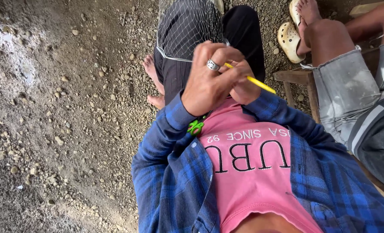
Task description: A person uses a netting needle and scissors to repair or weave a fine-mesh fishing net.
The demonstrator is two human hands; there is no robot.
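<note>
A yellow needle (256, 81) is held in the right hand (244, 84), whose fingers are closed on its near end; the tip points to the right. The left hand (209, 82), with a ring (212, 65) on one finger, is pressed against the right hand, its fingers curled toward the edge of a white net (187, 26). Whether the net's cord is pinched by it cannot be told. The net is draped over the dark trousers (244, 30), far of the hands, above the gravel ground (71, 108). A knot or mesh at the net's edge seems to be in work. The next pass would call for the needle to be threaded through a mesh while the edge is kept taut. Another person's legs (330, 39) and pale sandals (288, 39) are seen at far right, beside a wooden bench (293, 77).
</note>
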